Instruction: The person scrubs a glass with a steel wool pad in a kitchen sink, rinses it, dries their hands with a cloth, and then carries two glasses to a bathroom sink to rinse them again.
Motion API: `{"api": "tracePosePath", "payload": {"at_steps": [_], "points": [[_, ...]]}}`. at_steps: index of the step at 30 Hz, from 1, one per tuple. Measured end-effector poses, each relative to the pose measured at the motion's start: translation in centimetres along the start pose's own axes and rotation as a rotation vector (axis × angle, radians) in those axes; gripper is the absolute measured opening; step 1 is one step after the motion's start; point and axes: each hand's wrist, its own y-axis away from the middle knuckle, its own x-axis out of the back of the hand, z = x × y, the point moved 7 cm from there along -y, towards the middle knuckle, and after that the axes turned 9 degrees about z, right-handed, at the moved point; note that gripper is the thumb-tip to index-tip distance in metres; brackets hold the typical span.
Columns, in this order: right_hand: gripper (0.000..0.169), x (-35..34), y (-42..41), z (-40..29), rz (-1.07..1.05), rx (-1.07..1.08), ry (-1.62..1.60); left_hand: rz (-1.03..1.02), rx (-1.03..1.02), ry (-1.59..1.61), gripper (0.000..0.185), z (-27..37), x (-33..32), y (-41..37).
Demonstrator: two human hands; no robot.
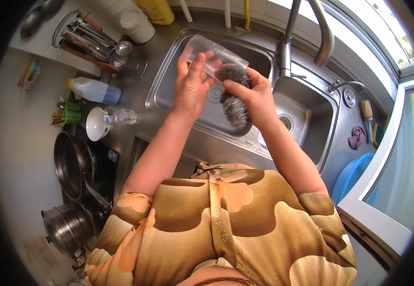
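Observation:
A clear plastic container (pixel 225 52) lies tilted across both hands above the left basin of a stainless steel double sink (pixel 158 87). My left hand (pixel 192 84) supports it from below, palm turned up and fingers spread behind its wall. In my right hand (pixel 251 93) is a grey steel wool scourer (pixel 235 111); its upper part is at the container's right end and the rest hangs below my thumb. The fingers of my right hand also reach the rim of the container. Whether the scourer is partly inside it, I cannot tell.
A faucet (pixel 286 59) rises behind the sink. To the left are a plastic jug (pixel 94 90), a white bowl (pixel 96 124), a glass jar (pixel 124 116) and a frying pan (pixel 69 164). At right are a brush (pixel 367 111), a purple cloth (pixel 357 137), a blue basin (pixel 350 175) and an open window frame (pixel 382 218).

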Motion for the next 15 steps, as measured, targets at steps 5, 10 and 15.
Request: {"api": "tracePosePath", "payload": {"at_steps": [5,10,15], "points": [[0.035,-1.7,1.4,-1.3,-0.266,0.523,0.691,0.34,0.35,0.161,0.061,-1.4,1.5,0.2],[0.041,-2.1,1.7,0.0,-0.348,-0.019,0.324,0.161,0.166,0.242,0.032,-0.9,1.6,-0.2],[0.063,-1.1,2.3,0.8,-0.412,-0.286,-0.257,0.145,0.138,0.389,0.036,-0.6,2.1,-1.0]]}}
